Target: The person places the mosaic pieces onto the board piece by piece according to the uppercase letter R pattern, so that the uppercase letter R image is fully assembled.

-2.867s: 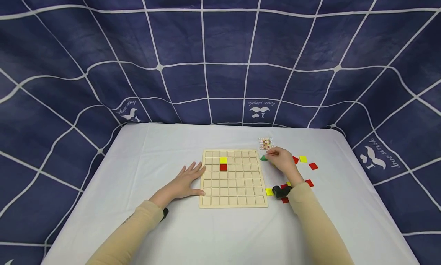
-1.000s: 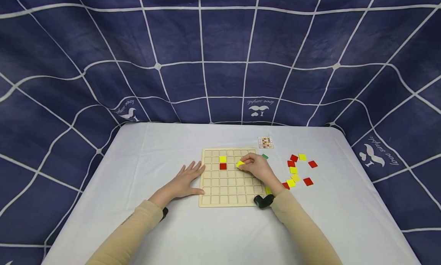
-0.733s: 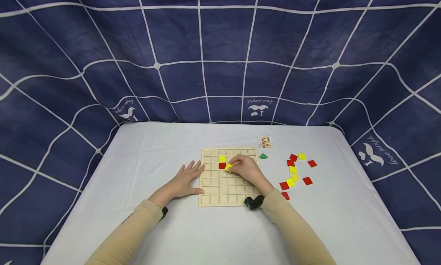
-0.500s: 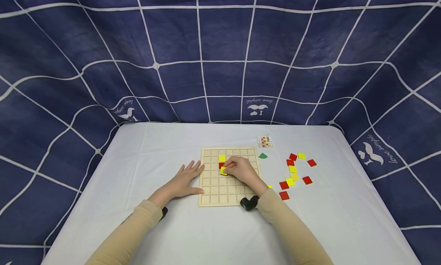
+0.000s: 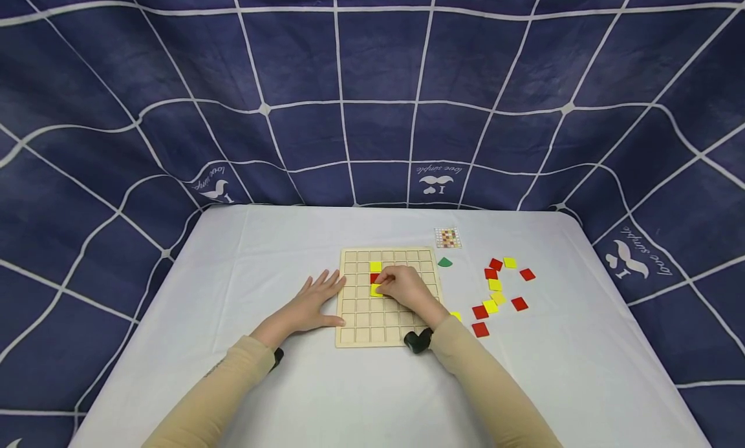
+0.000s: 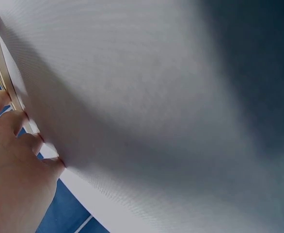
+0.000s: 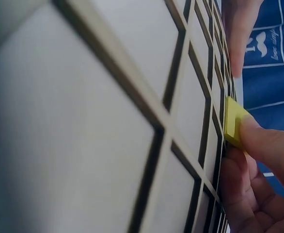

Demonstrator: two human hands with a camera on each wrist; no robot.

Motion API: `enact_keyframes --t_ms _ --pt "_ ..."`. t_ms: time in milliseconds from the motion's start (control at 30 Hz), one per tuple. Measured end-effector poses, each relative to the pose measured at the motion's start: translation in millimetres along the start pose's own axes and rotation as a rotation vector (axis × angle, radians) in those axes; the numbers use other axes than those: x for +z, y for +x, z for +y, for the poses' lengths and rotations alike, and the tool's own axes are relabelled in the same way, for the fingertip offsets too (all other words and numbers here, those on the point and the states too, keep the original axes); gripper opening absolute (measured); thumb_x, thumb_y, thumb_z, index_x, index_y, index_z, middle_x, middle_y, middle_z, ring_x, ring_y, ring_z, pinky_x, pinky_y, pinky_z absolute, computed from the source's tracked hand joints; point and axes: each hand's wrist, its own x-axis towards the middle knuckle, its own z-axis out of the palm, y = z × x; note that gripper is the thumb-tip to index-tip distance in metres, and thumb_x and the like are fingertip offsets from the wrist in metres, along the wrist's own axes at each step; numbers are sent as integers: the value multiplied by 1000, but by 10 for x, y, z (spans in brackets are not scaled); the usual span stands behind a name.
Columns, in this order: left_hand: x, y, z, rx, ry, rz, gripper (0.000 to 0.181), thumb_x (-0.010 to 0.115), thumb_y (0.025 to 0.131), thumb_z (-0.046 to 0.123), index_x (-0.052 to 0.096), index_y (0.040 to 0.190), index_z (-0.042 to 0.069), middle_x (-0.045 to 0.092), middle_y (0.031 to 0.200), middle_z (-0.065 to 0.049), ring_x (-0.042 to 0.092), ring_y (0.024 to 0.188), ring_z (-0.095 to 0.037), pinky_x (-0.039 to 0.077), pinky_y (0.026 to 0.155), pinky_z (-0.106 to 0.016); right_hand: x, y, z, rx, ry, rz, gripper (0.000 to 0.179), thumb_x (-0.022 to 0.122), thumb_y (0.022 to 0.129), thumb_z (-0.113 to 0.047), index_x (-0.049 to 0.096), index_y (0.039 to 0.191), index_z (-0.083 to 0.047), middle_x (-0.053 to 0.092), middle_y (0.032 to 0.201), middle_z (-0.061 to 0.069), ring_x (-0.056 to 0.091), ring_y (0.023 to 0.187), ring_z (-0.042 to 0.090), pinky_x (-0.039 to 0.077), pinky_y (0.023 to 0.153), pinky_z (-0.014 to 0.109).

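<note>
In the head view a wooden grid board (image 5: 362, 335) lies on the table. My right hand (image 5: 407, 289) pinches a yellow square tile (image 5: 376, 291) over the cell just below a red tile (image 5: 374, 278). Seen from the right wrist, the thumb is on the yellow tile's face, and the tile stands close against the grid, slightly tilted. Above the red one, another yellow tile (image 5: 375, 266) sits in its cell. My left hand (image 5: 308, 307) lies spread on the cloth, its fingertips and thumb touching the board's left edge.
Loose red tiles (image 5: 480, 330) and yellow tiles (image 5: 509, 262) are scattered to the right of the board. A green fan-shaped piece (image 5: 445, 262) lies by its upper right corner. Behind that is a small printed pattern card (image 5: 447, 237). A dark blue curtain (image 5: 372, 138) stands behind the table.
My right hand has come from the loose pieces on the right, carrying a yellow tile left across the board to the cell below the red one. The left hand has stayed in place.
</note>
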Motion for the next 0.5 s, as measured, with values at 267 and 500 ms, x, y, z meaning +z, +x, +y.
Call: enact_keyframes --t_ms 267,500 --pt "-8 -4 11 -1 -8 -3 99 75 80 53 26 156 11 15 165 -12 4 154 -36 3 123 -58 -1 11 -28 -19 -51 -15 4 77 84 -10 75 87 -12 64 80 -2 54 73 11 48 68 24" --pt "0 -4 7 -3 -3 0 99 75 80 53 27 156 12 16 165 -12 4 154 -36 3 123 -58 11 -2 -55 -19 -89 -3 4 77 83 -8 75 87 -9 60 83 2 54 74 12 48 68 23"
